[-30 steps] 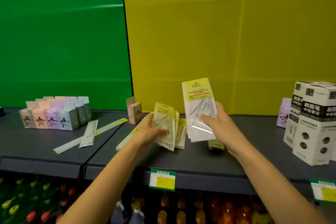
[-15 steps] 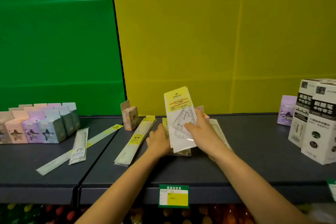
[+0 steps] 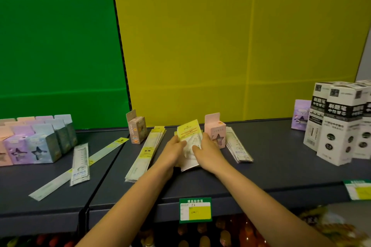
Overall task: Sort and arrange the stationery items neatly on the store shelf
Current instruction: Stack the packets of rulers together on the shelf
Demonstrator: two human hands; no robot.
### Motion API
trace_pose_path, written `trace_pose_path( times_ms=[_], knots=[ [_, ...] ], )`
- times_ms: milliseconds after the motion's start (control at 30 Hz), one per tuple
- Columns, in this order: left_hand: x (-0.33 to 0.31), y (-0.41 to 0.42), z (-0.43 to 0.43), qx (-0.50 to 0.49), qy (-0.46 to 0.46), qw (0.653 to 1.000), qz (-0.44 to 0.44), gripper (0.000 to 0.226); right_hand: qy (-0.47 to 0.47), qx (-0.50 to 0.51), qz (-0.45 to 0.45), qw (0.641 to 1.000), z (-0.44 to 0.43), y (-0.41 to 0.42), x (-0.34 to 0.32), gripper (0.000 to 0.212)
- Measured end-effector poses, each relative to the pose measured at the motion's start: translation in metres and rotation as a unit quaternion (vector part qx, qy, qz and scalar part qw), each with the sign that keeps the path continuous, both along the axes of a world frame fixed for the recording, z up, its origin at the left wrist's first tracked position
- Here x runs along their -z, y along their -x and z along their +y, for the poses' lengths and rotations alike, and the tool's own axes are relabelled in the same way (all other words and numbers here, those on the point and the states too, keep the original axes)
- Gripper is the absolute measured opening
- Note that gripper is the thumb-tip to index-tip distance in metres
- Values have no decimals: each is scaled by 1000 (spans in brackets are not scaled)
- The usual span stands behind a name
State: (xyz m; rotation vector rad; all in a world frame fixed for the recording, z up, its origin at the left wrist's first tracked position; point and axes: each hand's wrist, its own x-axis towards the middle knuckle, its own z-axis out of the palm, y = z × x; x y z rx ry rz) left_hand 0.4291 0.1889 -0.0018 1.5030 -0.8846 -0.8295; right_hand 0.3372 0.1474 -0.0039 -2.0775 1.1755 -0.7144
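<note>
A stack of clear set-square packets with yellow header cards lies on the dark shelf at the middle. My left hand grips the stack's left side and my right hand holds its right side, both fingers curled over the top packet. A pile of long ruler packets lies just left of my hands. Another pile of ruler packets lies to the right. A pink box stands behind my right hand.
A small orange-printed box stands left of the rulers. Pastel boxes are grouped at far left, with two loose rulers beside them. Tall black-and-white boxes and a purple box stand at right. A price tag hangs on the shelf edge.
My right hand has lowered the raised packet onto the stack on the shelf. Both hands now hold the stack together. The camera has shifted right and nearer.
</note>
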Motion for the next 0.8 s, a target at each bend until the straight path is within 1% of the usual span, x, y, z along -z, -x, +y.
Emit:
trace_pose_path(
  times_ms=[100,167,233,333,467,567,633,700,733,767,800],
  knots=[
    [-4,4,1,5,1,1000,-21,37,5,8,21,1000,0,3,0,44],
    [-5,5,0,0,2,999,-33,42,-10,3,4,1000,-2,9,1,39],
    [-5,4,2,-2,-5,999,-39,45,-53,-13,-34,998,-1,17,5,32],
    [-3,1,-4,-4,-13,999,-41,42,-120,-58,-101,986,4,25,9,42],
    [-6,4,-5,1,-13,1000,-23,42,-141,-70,-110,981,9,19,8,47],
    [-11,4,-4,25,-21,999,-32,43,-155,-80,-102,979,10,17,6,54],
    [-12,1,-3,49,-35,998,-16,43,-170,-80,-111,976,8,20,4,52],
    [-14,-1,4,85,-48,995,-6,36,-175,-75,-124,974,5,23,3,53],
    [-16,-3,8,110,-59,992,-18,32,-172,-76,-127,974,1,23,4,55],
    [-15,-7,12,141,-70,987,-41,37,-174,-78,-130,973,-1,23,5,54],
    [-13,-13,14,169,-79,980,-71,52,-179,-83,-137,971,-3,24,4,50]
  ],
)
